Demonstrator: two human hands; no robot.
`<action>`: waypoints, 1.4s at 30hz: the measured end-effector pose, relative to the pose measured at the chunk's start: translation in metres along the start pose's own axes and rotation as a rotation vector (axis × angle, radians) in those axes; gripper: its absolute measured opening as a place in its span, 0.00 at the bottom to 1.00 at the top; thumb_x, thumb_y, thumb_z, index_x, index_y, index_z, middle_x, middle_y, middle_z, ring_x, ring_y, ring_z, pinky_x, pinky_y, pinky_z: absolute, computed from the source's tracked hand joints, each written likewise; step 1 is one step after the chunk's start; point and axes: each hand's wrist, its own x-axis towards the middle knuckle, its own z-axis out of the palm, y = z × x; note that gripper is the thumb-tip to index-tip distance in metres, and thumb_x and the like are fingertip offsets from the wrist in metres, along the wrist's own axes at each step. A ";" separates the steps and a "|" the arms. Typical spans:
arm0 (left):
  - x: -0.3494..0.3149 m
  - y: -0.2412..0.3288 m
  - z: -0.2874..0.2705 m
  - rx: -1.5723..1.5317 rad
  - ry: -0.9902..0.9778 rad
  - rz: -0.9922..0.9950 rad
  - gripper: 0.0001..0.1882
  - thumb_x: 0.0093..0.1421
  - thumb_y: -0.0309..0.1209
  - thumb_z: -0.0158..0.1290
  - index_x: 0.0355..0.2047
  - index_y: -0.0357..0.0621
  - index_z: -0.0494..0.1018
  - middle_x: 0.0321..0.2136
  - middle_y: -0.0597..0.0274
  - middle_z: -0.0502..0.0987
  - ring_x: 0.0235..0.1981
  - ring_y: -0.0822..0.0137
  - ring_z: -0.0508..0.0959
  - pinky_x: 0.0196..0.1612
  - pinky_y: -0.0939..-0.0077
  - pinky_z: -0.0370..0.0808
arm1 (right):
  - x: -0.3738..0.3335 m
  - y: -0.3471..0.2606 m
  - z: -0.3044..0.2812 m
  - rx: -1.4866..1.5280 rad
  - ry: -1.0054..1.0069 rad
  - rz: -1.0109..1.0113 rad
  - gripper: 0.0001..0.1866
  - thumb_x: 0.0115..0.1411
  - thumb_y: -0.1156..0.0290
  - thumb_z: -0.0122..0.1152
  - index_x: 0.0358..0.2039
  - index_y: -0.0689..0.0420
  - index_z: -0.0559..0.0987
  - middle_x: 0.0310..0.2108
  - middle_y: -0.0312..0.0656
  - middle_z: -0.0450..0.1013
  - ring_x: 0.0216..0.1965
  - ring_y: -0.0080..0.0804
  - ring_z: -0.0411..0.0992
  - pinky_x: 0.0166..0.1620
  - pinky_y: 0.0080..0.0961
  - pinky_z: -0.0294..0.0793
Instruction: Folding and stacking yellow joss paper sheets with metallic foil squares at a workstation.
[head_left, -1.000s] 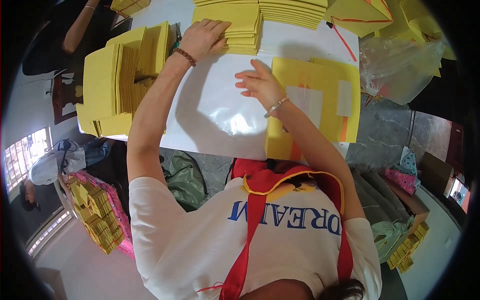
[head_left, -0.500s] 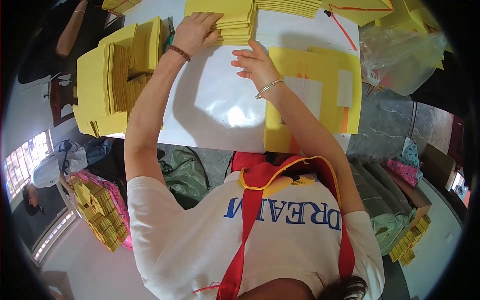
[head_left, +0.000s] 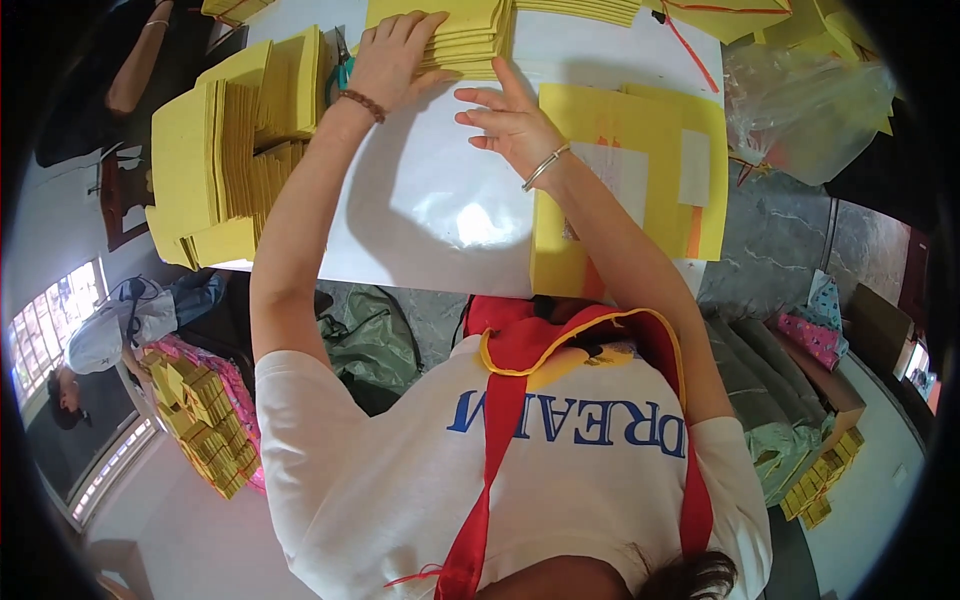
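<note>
A stack of yellow paper bundles (head_left: 480, 40) lies at the far side of the white table. My left hand (head_left: 395, 62) rests on its near left corner, fingers stretched over the top and thumb reaching along the near edge. A brown bead bracelet circles that wrist. To the right, my right hand (head_left: 512, 125) hovers over the white surface just in front of the stack. Its fingers are spread, with nothing in them. Under my right forearm lie large yellow packs (head_left: 560, 230) bearing white and orange patches. Teal-handled scissors (head_left: 342, 78) lie left of my left hand.
Tall stacks of yellow paper (head_left: 190, 150) line the table's left side. More yellow stacks (head_left: 585, 10) sit at the far edge, near a red strap (head_left: 690, 50). A clear plastic bag (head_left: 810, 110) hangs at the right. Another person (head_left: 125, 325) is at the far left.
My left hand has shifted slightly up and right on the stack, its fingers spreading more. My right hand has moved slightly left and stays open. The view has shifted a little.
</note>
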 end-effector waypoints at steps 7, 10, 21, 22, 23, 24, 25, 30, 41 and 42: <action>-0.002 -0.001 0.006 0.067 0.005 -0.022 0.33 0.45 0.45 0.58 0.51 0.52 0.63 0.44 0.62 0.70 0.47 0.61 0.68 0.46 0.64 0.63 | -0.001 0.002 0.007 0.096 0.042 0.021 0.45 0.57 0.72 0.53 0.64 0.46 0.32 0.52 0.46 0.65 0.47 0.31 0.67 0.44 0.29 0.65; 0.001 0.000 0.009 0.064 0.018 -0.012 0.32 0.44 0.45 0.59 0.51 0.53 0.64 0.44 0.63 0.70 0.46 0.61 0.68 0.45 0.64 0.63 | 0.000 0.016 0.015 0.232 0.130 0.206 0.44 0.58 0.72 0.51 0.64 0.49 0.32 0.51 0.46 0.66 0.46 0.33 0.68 0.43 0.30 0.66; 0.000 0.004 0.011 0.035 0.041 -0.079 0.31 0.42 0.41 0.59 0.49 0.54 0.67 0.42 0.63 0.71 0.44 0.60 0.69 0.44 0.65 0.63 | 0.017 0.013 0.021 0.178 0.176 0.152 0.45 0.58 0.72 0.51 0.64 0.47 0.30 0.49 0.44 0.66 0.44 0.33 0.69 0.41 0.30 0.67; 0.000 0.004 0.010 0.036 0.041 -0.077 0.31 0.42 0.41 0.59 0.49 0.54 0.67 0.42 0.63 0.71 0.44 0.60 0.69 0.44 0.65 0.63 | 0.018 0.014 0.019 0.175 0.171 0.161 0.46 0.58 0.72 0.52 0.64 0.45 0.29 0.48 0.43 0.66 0.44 0.32 0.68 0.41 0.30 0.67; 0.000 0.005 0.010 0.040 0.048 -0.079 0.31 0.42 0.41 0.59 0.49 0.54 0.67 0.42 0.63 0.71 0.44 0.60 0.69 0.44 0.65 0.63 | 0.019 0.015 0.018 0.172 0.167 0.170 0.48 0.57 0.71 0.53 0.63 0.43 0.28 0.48 0.42 0.66 0.44 0.32 0.68 0.41 0.30 0.66; 0.000 0.005 0.010 0.045 0.055 -0.080 0.30 0.42 0.41 0.59 0.48 0.54 0.67 0.41 0.63 0.71 0.43 0.60 0.69 0.44 0.64 0.63 | 0.020 0.016 0.017 0.174 0.168 0.169 0.48 0.57 0.71 0.53 0.63 0.43 0.28 0.48 0.42 0.66 0.44 0.32 0.68 0.41 0.30 0.66; 0.001 0.005 0.011 0.045 0.054 -0.078 0.30 0.42 0.41 0.59 0.48 0.54 0.67 0.41 0.63 0.71 0.43 0.60 0.69 0.44 0.64 0.63 | 0.022 0.017 0.016 0.168 0.147 0.145 0.49 0.57 0.71 0.54 0.63 0.42 0.27 0.48 0.42 0.66 0.44 0.32 0.68 0.41 0.30 0.67; 0.004 -0.001 0.008 -0.045 0.033 -0.110 0.29 0.42 0.41 0.58 0.47 0.53 0.68 0.38 0.62 0.72 0.41 0.59 0.70 0.43 0.63 0.64 | 0.025 0.012 0.026 0.185 0.098 0.085 0.51 0.56 0.71 0.55 0.62 0.37 0.25 0.46 0.41 0.67 0.43 0.32 0.69 0.40 0.31 0.67; -0.005 0.016 0.007 0.023 0.060 -0.113 0.30 0.42 0.39 0.59 0.48 0.51 0.66 0.44 0.60 0.68 0.47 0.57 0.65 0.48 0.61 0.58 | -0.047 -0.004 0.019 0.172 -0.214 0.226 0.34 0.59 0.64 0.52 0.63 0.50 0.49 0.46 0.39 0.68 0.42 0.27 0.68 0.41 0.25 0.66; -0.005 0.015 0.013 0.029 0.030 -0.114 0.31 0.42 0.40 0.59 0.49 0.52 0.65 0.44 0.60 0.67 0.47 0.57 0.65 0.48 0.61 0.58 | -0.055 -0.006 0.014 0.174 -0.207 0.242 0.34 0.59 0.64 0.52 0.63 0.50 0.49 0.46 0.39 0.68 0.42 0.27 0.68 0.41 0.25 0.66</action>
